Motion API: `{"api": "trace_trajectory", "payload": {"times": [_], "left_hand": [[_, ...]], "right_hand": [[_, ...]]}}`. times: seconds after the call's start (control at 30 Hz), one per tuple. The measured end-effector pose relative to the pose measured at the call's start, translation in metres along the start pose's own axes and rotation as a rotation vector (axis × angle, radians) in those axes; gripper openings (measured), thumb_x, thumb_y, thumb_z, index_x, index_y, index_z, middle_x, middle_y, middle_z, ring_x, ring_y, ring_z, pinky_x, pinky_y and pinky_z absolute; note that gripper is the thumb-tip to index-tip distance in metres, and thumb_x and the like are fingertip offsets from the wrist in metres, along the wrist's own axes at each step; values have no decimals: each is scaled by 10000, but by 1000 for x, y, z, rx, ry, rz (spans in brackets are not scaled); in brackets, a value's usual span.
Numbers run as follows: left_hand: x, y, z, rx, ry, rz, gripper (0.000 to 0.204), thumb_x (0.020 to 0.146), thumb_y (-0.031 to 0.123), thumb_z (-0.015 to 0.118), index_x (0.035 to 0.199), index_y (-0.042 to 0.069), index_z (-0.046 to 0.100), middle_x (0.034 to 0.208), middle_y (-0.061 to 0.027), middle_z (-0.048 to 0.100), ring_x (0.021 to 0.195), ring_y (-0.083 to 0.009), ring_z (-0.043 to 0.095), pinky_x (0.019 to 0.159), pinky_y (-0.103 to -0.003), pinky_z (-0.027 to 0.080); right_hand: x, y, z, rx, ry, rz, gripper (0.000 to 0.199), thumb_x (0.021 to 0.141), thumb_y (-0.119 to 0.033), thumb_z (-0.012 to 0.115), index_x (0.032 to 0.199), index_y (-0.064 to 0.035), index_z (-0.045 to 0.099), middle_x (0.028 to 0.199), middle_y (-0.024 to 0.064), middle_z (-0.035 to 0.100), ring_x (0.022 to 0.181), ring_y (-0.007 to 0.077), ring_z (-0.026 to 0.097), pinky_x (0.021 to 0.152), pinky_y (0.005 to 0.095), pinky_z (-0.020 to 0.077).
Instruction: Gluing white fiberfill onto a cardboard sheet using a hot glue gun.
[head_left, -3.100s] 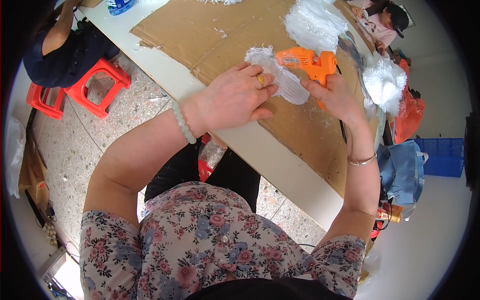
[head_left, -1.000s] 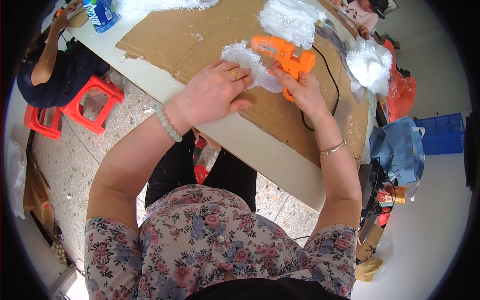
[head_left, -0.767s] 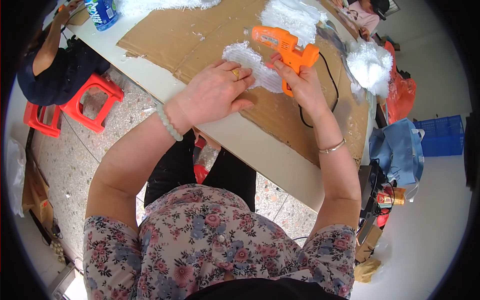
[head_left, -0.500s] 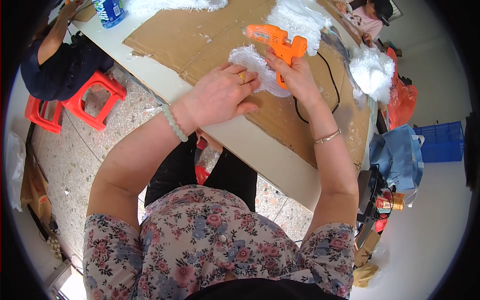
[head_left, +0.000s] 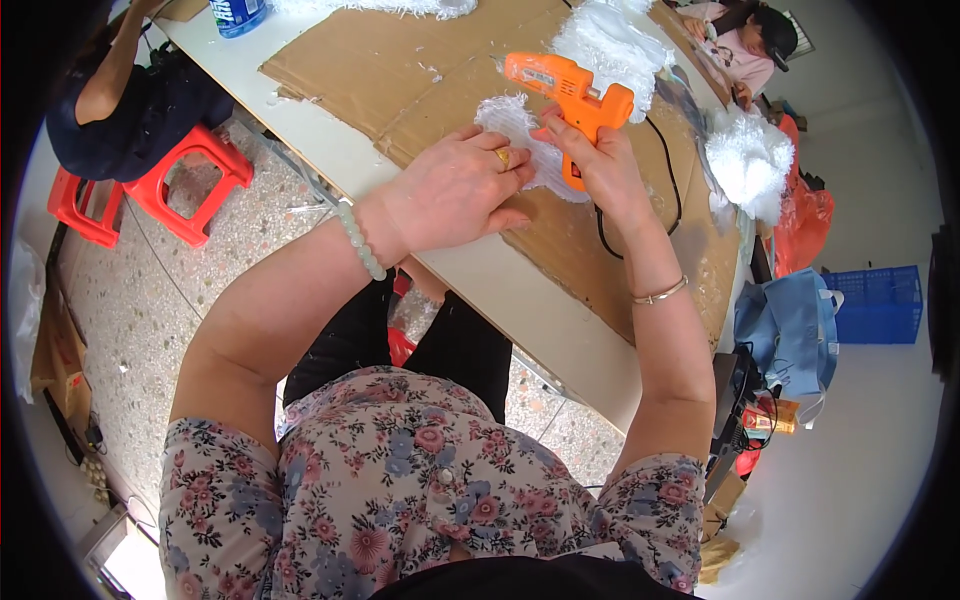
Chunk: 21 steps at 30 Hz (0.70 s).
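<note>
My right hand [head_left: 612,172] is wrapped round the handle of an orange hot glue gun [head_left: 600,108], its nozzle pointing to the far left above the cardboard. A black cord trails from the gun. Beneath it lies a small white ribbed, fuzzy-edged piece of fabric [head_left: 508,116] on the brown cardboard sheet [head_left: 400,88]. My left hand [head_left: 450,192] lies palm down over the near left edge of that fabric, fingers extended and thumb apart. Part of the fabric is hidden under the fingers.
White fuzzy bundles [head_left: 610,48] are at the far side, another [head_left: 748,160] at the right. A blue-labelled bottle [head_left: 238,14] stands far left. Two people sit nearby, one by a red stool [head_left: 190,180]. A blue bag [head_left: 790,325] and blue crate [head_left: 880,305] are at right.
The whole view has shifted slightly, so the tabletop appears a little further right. Both hands, the glue gun and the fabric keep nearly the same places relative to each other.
</note>
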<state>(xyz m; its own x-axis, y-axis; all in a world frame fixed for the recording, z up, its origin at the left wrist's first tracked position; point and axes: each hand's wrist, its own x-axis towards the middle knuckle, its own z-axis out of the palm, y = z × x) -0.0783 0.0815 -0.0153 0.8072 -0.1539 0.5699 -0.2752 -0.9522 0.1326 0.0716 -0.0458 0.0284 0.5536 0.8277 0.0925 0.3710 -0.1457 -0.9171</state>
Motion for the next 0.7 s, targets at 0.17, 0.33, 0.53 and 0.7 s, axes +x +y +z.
{"api": "trace_trajectory", "payload": {"times": [0.17, 0.33, 0.53, 0.7], "left_hand": [[1, -1, 2, 7, 41, 23, 440, 777, 375, 637, 1063, 40, 623, 1060, -65, 610, 1045, -214, 529, 954, -364, 396], [0, -2, 4, -15, 21, 11, 446, 779, 378, 635, 1067, 38, 621, 1064, -65, 605, 1048, -213, 529, 960, -370, 393], [-1, -3, 5, -2, 32, 11, 442, 780, 373, 635, 1065, 35, 623, 1066, -67, 605, 1053, -212, 529, 961, -379, 393], [1, -2, 5, -4, 47, 16, 434, 776, 368, 639, 1048, 30, 628, 1056, -69, 605, 1051, -210, 529, 957, -375, 395]], "right_hand": [[9, -6, 1, -128, 4, 9, 289, 890, -223, 606, 1067, 5, 584, 987, 28, 614, 960, 134, 601, 786, 254, 462], [9, -7, 9, -53, -37, 26, 298, 888, -238, 606, 1063, 4, 591, 977, 31, 620, 946, 132, 600, 790, 262, 466], [19, -6, 5, -44, 46, 12, 317, 883, -243, 609, 1092, -5, 600, 991, 39, 625, 944, 131, 599, 806, 258, 463], [28, -5, 12, -180, 56, 109, 327, 873, -243, 620, 1093, -1, 604, 998, 40, 632, 926, 108, 581, 808, 249, 456]]}}
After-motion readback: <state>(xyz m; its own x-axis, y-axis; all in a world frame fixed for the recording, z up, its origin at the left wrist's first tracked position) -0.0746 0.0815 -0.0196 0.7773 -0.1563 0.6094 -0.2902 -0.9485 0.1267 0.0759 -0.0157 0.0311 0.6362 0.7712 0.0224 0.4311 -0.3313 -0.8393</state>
